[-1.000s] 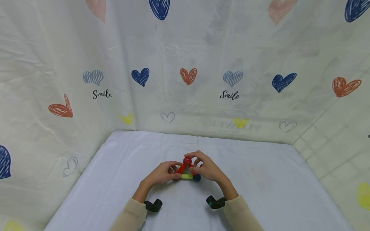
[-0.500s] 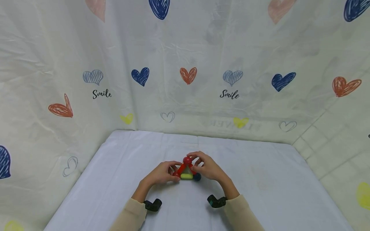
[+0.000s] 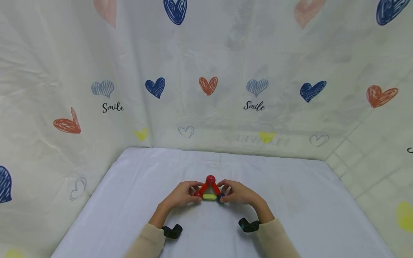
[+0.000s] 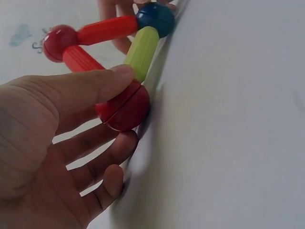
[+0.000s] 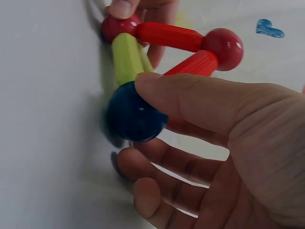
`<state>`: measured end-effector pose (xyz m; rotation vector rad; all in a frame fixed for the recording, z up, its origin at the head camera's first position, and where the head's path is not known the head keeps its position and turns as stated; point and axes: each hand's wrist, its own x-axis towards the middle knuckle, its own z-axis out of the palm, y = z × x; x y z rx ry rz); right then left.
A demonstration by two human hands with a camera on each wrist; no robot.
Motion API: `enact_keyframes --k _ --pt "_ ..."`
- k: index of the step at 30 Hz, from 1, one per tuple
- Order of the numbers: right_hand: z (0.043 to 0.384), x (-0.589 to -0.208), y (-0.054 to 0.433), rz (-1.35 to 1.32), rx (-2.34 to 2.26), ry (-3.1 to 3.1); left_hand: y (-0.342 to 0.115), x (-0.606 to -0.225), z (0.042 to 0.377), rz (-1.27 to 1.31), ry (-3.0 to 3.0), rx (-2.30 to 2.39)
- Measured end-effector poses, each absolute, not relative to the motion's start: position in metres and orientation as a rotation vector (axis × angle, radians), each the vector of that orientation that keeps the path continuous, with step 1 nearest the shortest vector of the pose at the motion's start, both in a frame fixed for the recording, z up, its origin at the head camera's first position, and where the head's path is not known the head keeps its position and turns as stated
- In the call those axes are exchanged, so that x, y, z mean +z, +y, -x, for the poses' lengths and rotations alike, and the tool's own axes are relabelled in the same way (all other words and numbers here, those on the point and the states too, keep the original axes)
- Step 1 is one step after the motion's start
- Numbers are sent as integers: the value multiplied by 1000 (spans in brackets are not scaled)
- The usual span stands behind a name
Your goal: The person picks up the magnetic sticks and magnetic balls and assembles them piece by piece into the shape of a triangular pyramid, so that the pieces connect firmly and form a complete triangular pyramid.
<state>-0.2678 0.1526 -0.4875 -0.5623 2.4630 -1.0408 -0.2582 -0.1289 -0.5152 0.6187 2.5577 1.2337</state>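
A triangle of toy building rods and balls stands upright on the white cloth. Its top is a red ball (image 3: 210, 179), from which two red rods (image 5: 170, 36) slope down. A yellow-green rod (image 3: 209, 196) forms the base, and a sliver of another pale green piece (image 5: 146, 59) shows behind it in the right wrist view. My left hand (image 3: 181, 194) grips the lower left red ball (image 4: 125, 109), thumb on its top near the base rod. My right hand (image 3: 240, 192) holds the dark blue ball (image 5: 136, 114) at the other corner between thumb and fingers.
White cloth (image 3: 290, 208) covers the table under both hands. A pale curtain (image 3: 226, 53) printed with hearts hangs behind and at the sides. Each wrist wears a black camera, the left camera (image 3: 172, 231) and the right camera (image 3: 249, 225).
My right hand has come down from the top red ball and right-hand rod to the blue ball. The left thumb has shifted off the base rod onto the lower left red ball.
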Motion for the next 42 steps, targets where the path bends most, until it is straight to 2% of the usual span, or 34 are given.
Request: enact_keyframes --k 42 --pt "258 -500 171 599 -1082 2521 -108 -517 254 -538 2592 1257"
